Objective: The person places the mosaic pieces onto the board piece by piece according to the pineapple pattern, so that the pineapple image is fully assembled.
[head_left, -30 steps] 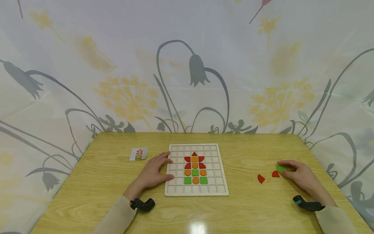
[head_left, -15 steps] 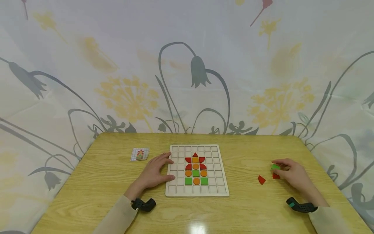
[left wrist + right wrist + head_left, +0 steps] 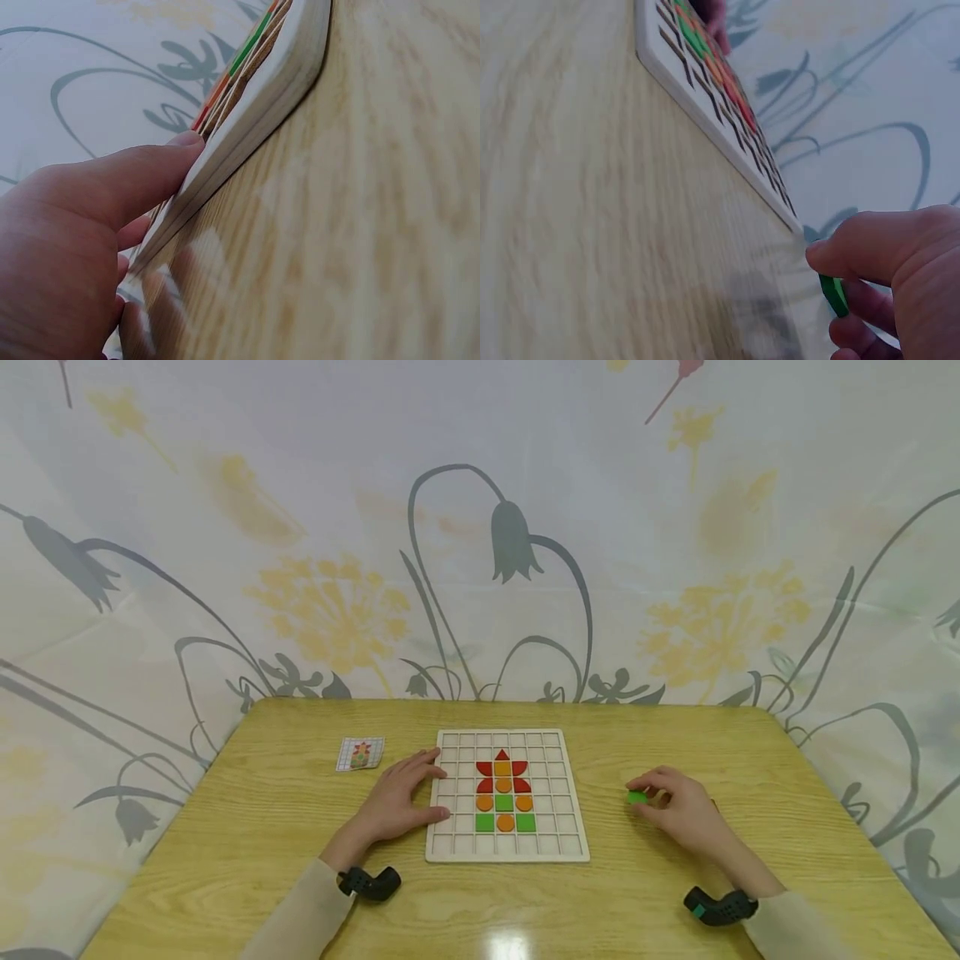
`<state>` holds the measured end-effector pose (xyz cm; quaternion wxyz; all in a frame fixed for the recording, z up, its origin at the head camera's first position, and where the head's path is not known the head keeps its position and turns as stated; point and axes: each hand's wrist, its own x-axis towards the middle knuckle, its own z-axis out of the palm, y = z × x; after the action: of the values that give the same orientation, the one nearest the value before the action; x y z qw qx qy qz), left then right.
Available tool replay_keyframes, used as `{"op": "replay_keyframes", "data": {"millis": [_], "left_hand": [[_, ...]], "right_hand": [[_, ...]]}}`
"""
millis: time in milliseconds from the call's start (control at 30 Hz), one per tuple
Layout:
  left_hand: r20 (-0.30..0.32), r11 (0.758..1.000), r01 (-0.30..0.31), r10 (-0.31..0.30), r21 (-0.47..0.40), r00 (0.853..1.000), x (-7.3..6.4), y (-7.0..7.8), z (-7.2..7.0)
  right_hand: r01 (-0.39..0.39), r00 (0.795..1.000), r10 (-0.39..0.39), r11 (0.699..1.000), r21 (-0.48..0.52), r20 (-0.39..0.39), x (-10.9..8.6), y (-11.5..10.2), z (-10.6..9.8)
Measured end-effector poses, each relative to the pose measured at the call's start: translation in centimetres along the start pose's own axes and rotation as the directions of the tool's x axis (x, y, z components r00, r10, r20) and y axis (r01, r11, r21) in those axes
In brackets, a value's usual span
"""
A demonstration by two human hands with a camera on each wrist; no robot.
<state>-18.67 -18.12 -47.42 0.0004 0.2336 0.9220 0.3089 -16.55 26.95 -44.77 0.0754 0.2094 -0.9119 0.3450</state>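
A white gridded pattern board [image 3: 558, 777] lies mid-table, with red, orange and green tiles set in its cells. My left hand [image 3: 401, 797] rests along the board's left edge, its thumb and fingertips spread on the rim; in the left wrist view the thumb tip [image 3: 185, 139] lies on the edge. To the right of the board, my right hand [image 3: 678, 806] pinches a small green tile [image 3: 636, 797] between thumb and fingers. The right wrist view shows that green tile [image 3: 834, 295] edge-on, its outline partly hidden by the fingers.
A small pattern card [image 3: 360, 754] with a coloured picture lies left of the board, beyond the left hand. A sliver of a red piece [image 3: 715, 805] shows behind the right hand. A floral cloth [image 3: 480, 527] hangs behind the wooden table [image 3: 600, 902].
My right hand has carried the green tile leftward from beside the two red quarter-round pieces, toward the board. It now covers most of those red pieces. The left hand stays on the board's edge.
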Motion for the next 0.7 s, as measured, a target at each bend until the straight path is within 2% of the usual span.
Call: {"op": "replay_keyframes", "data": {"millis": [200,433,567,700], "left_hand": [[0.001,1.000,0.008,-0.008,0.014,1.000,0.0,-0.2,0.0],[0.003,1.000,0.008,-0.008,0.019,1.000,0.1,-0.4,0.1],[-0.002,1.000,0.000,0.000,0.018,1.000,0.1,-0.4,0.1],[0.001,1.000,0.002,-0.002,0.014,1.000,0.1,-0.2,0.1]], "right_hand": [[0.095,0.993,-0.098,0.995,0.038,0.072,1.2,-2.5,3.3],[0.164,0.968,-0.187,0.976,0.141,0.168,2.5,-5.7,6.3],[0.211,0.952,-0.248,0.957,0.201,0.181,2.7,-7.2,8.3],[0.249,0.937,-0.291,0.944,0.216,0.192,2.6,-8.3,9.9]]}}
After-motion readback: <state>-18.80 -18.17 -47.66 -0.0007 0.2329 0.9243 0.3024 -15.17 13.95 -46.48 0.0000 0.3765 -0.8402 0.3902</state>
